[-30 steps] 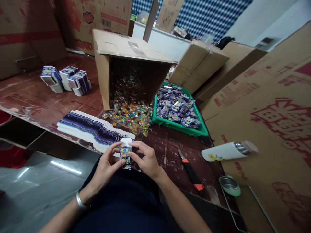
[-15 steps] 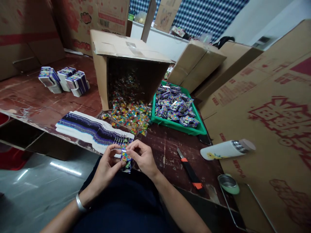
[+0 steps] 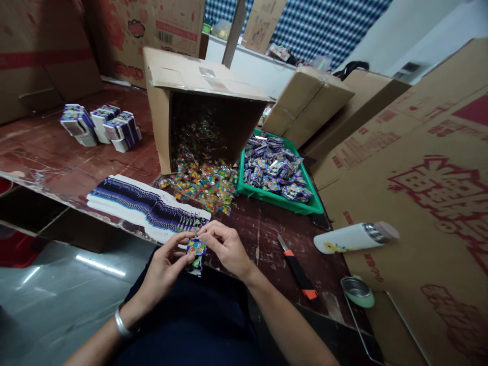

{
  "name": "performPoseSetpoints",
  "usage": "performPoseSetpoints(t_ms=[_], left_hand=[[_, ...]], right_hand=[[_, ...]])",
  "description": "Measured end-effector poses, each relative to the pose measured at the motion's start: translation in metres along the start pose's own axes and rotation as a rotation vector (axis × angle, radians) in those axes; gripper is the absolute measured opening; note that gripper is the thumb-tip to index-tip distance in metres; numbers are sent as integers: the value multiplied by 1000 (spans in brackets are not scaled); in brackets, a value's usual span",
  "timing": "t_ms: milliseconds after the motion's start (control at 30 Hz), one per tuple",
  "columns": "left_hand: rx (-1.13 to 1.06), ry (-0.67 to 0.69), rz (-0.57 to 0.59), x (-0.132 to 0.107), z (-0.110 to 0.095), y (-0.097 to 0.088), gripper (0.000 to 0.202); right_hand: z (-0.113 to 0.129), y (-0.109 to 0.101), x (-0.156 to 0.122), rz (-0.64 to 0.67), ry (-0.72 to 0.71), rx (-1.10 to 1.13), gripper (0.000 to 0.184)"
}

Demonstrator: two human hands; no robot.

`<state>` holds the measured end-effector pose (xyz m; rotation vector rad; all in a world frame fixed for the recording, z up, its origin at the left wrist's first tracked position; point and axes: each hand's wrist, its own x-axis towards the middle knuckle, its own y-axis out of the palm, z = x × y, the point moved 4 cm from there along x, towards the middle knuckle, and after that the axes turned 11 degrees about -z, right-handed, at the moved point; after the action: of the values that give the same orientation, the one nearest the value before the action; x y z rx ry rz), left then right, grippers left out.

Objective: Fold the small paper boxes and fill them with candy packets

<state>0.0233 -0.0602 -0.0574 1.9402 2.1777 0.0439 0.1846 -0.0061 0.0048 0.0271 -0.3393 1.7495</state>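
Observation:
My left hand (image 3: 170, 262) pinches a small purple printed packet (image 3: 197, 247) between thumb and fingers, at the table's front edge. At the packet's upper end, my right hand (image 3: 224, 246) has thumb and fingertips pressed together; whether anything else is between them is hidden. Just behind and left of my hands lies a long fanned row of overlapping purple-and-white printed packets (image 3: 152, 206). Beyond it, clear bags of colourful candies (image 3: 206, 183) spill out of a cardboard box (image 3: 163, 132) lying on its side.
A green tray (image 3: 280, 202) of filled purple packets stands right of the box. An orange-and-black utility knife (image 3: 297, 269) with its blade out lies right of my hands. Nearby are a white bottle (image 3: 343, 239), a green-rimmed cup (image 3: 358, 291) and, at left, packet stacks (image 3: 101, 127).
The packet has tilted and shifted slightly down and left, with more of its printed face showing. My right fingertips have moved slightly up along its upper end.

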Motion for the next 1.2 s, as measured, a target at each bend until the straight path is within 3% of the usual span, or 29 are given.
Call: performPoseSetpoints(t_ms=[133,233,300,467,533,567,667,800,867,1000,1200], left_hand=[[-53,-30,47,2,3,1,41],[-31,-54,94,8,11,-5,57],[30,-76,101,13,19,-12,61],[236,16,162,14,40,-21,49],[299,99,182,12,45,-19,43],[326,150,168,11,46,-20,40],[426,394,106,13,44,-22,34],[700,792,101,16,44,-22,38],[842,894,148,16,49,-20,40],[1018,875,264,11,58,-15,50],[1005,806,280,4,51,-14,52]], right_hand=[[-10,0,-9,120,150,-33,21],[-17,-23,11,16,206,-37,20],[-14,-59,45,-143,164,-63,21],[17,-184,156,-626,12,-93,23],[23,-216,182,-773,8,-65,29],[23,-221,189,-779,16,-60,33],[6,-198,180,-650,58,-76,36],[-41,-124,125,-363,127,-152,24],[-56,-92,97,-256,47,-320,18],[-71,-49,63,-119,-78,-548,17],[-79,-10,52,0,-112,-819,25]])
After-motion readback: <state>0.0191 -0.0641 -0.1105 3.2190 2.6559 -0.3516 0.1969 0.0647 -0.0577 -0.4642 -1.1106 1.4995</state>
